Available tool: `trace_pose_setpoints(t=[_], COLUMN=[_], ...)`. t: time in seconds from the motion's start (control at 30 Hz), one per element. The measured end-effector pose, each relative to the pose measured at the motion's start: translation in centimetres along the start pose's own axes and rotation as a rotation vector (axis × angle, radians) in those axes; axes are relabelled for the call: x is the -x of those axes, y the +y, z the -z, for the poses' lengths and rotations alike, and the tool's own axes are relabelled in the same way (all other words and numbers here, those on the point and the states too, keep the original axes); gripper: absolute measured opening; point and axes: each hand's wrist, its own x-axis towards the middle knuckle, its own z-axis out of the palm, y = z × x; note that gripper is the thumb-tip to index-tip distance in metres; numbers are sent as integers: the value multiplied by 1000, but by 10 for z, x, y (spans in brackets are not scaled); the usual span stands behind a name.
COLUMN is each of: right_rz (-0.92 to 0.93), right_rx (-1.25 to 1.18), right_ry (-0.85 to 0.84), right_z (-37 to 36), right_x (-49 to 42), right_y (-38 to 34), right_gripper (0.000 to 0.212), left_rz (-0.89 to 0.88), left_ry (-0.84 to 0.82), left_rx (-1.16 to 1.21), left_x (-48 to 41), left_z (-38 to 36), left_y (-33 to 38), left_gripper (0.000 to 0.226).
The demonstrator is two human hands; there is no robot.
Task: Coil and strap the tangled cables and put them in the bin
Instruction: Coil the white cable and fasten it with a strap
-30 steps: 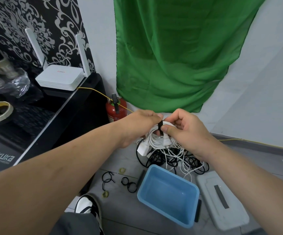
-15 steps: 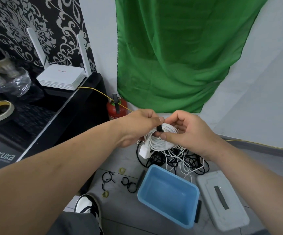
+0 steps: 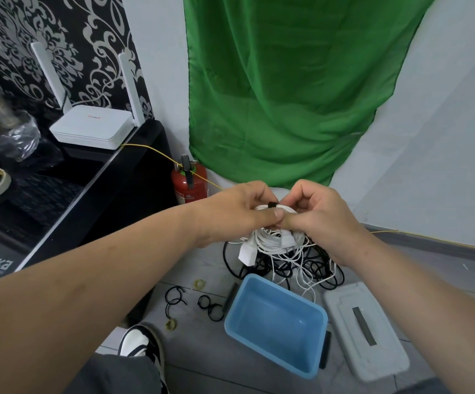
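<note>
Head view: your left hand [image 3: 239, 211] and right hand [image 3: 321, 223] hold the coiled white cable [image 3: 270, 240] above the floor [image 3: 202, 365], fingers clamped on its black strap [image 3: 272, 205]. Strapping is unfinished, the rectangular blue plastic bin [image 3: 276, 322] is empty, and the black-and-white cable tangle [image 3: 310, 268] isn't coiled yet.

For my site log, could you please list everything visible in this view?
bin: one, blue, on the floor
lid: one, grey, right of the bin
tangled cables: one pile, black and white, behind the bin
white coil: one, white, held over the tangled cables
strap: one, black, on the coil's top
loose loops: several, black, left of the bin
fire extinguisher: one, red, by the wall
router: one, white, on the black cabinet
cloth: one, green, hanging on the wall
shoe: one, black and white, bottom edge
left hand: one, grip on the coil
right hand: one, grip on the coil
</note>
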Motion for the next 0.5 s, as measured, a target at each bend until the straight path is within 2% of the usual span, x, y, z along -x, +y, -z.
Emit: trace_pose_setpoints(t=[0.13, 0.23, 0.4, 0.5], right_rz=[42, 22, -62, -143], right_rx=[94, 59, 8, -38], right_ry=[-63, -91, -37, -23], right_z=[3, 4, -6, -7], right_x=[2, 2, -3, -5], right_y=[0, 1, 11, 13], right_gripper=[26, 26, 36, 28], left_rz=[-11, -23, -171, -176], left_ry=[-48, -91, 16, 38], left_rx=[-81, -217, -608, -775], left_x=[1, 3, 0, -3], left_z=[15, 21, 11, 7], left_y=[-3, -3, 2, 1], left_gripper=[33, 23, 18, 20])
